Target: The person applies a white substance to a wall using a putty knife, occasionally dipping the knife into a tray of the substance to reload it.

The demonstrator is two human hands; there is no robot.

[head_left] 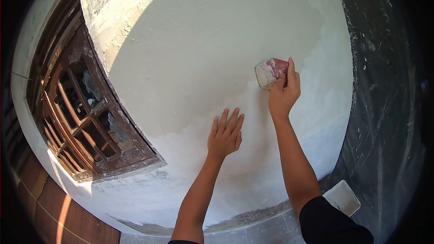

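A plastered wall (194,77) curves across the view, with a greyer, damp-looking coat above and whiter plaster below. My right hand (285,92) grips a red putty scraper (272,73) by its right side, thumb below and fingers wrapped around its edge. Pale putty is smeared over the scraper's left part, which is against or very close to the wall. Lower and to the left, my left hand (224,134) lies flat on the wall with its fingers spread, at the border between the grey and white areas. It holds nothing.
A brown wooden window (90,122) with glass panes is at left. A dark, white-splattered surface (384,86) runs down the right side. At bottom right, beside my sleeve, is a white rectangular tub (342,197). Grey floor tiles (257,233) show below.
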